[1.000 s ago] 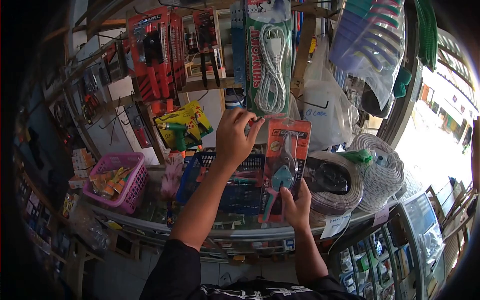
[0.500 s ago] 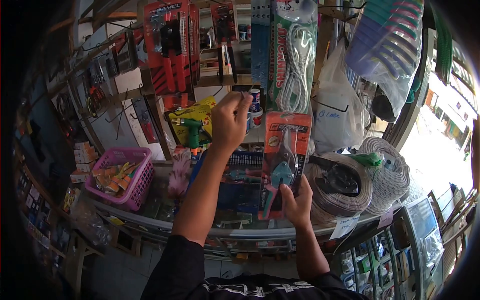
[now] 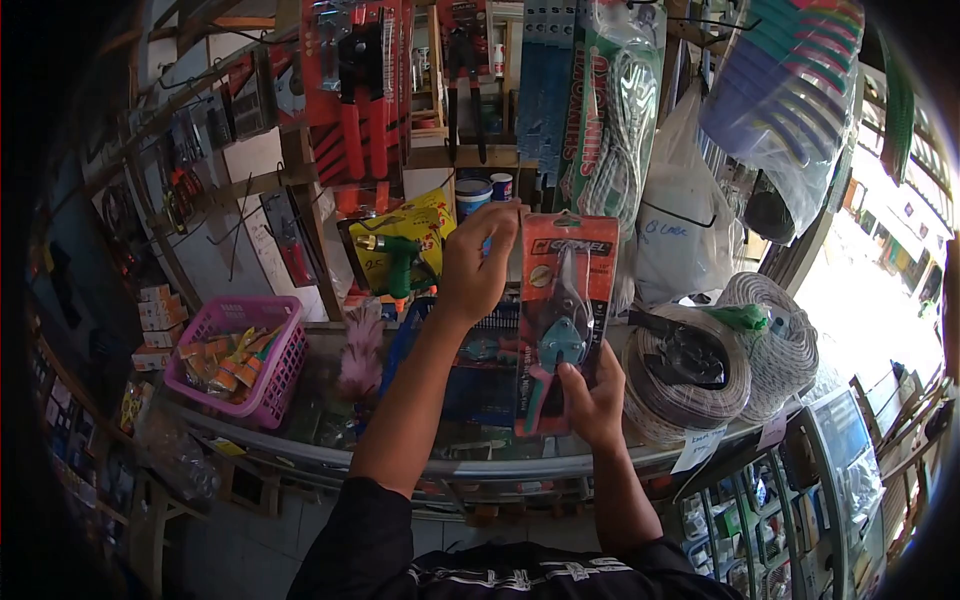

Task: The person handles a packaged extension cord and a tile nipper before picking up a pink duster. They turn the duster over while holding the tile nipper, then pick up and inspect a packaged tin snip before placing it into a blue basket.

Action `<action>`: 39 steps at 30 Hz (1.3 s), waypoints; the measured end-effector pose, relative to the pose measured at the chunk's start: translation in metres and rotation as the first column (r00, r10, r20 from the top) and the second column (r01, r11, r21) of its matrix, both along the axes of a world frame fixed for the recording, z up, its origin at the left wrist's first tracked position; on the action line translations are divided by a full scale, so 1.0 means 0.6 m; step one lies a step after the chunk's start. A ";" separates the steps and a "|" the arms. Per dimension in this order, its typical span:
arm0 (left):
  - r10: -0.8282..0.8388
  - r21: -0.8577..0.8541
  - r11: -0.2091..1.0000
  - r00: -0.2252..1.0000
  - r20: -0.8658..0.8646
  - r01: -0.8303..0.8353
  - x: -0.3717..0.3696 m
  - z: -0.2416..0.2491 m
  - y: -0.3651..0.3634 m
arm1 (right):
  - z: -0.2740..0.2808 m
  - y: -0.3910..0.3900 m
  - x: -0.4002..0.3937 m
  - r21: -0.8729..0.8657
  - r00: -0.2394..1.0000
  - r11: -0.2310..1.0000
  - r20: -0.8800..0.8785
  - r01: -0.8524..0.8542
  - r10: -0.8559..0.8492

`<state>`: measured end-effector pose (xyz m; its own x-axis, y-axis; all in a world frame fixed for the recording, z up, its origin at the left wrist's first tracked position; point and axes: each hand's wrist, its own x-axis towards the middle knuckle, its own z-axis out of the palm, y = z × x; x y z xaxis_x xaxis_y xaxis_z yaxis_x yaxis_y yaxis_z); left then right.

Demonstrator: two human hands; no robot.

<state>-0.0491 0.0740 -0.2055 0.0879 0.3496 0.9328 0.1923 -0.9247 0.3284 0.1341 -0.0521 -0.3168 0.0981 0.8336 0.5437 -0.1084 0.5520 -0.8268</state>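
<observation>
My right hand (image 3: 597, 400) grips the lower right of a carded pack of pruning shears (image 3: 562, 345), thumb on the front. The pack stands upright facing me, with an orange-red card, teal and pink handles and a hanging slot at the top. Beside its upper left edge is my left hand (image 3: 480, 268), raised, with fingers closed in a pinch. What those fingertips hold, if anything, I cannot make out. Behind the pack hangs a green package of white rope (image 3: 612, 130). Another pair of shears (image 3: 482, 349) lies in a blue basket (image 3: 408, 345) behind my left forearm.
A pink basket (image 3: 283, 385) of small packets and a green spray nozzle (image 3: 402, 262) are to the left. Rope coils (image 3: 690, 375) sit on the glass counter (image 3: 480, 466) at right. Red-handled tools (image 3: 362, 110) and plastic-wrapped goods (image 3: 785, 90) hang from wire hooks.
My left hand has come down and right, to the pack's upper edge. The pack's top is now apart from the rope package, and its hanging slot shows. The view has shifted slightly.
</observation>
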 end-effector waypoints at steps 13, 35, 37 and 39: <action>-0.391 -0.321 0.833 0.890 0.235 0.451 -0.020 0.003 -0.018 | 0.034 0.009 -0.038 -0.042 0.997 0.999 0.077 -0.027 0.030; -0.186 -0.354 0.892 0.943 0.277 0.280 -0.007 -0.007 0.039 | -0.008 0.074 -0.056 -0.047 0.993 0.999 0.116 0.010 -0.004; -0.166 -0.310 0.916 0.944 0.284 0.254 -0.003 -0.014 0.055 | -0.014 0.096 -0.057 -0.042 0.993 0.999 0.112 -0.018 0.023; -0.162 -0.282 0.925 0.935 0.315 0.255 0.004 -0.019 0.064 | -0.020 0.114 -0.062 -0.025 0.994 1.000 0.110 -0.013 0.016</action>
<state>-0.0468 0.1122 -0.2172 -0.0578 0.6299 0.7745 -0.1363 -0.7735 0.6189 0.0971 0.0165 -0.3286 0.0262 0.8474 0.5303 -0.0237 0.5309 -0.8471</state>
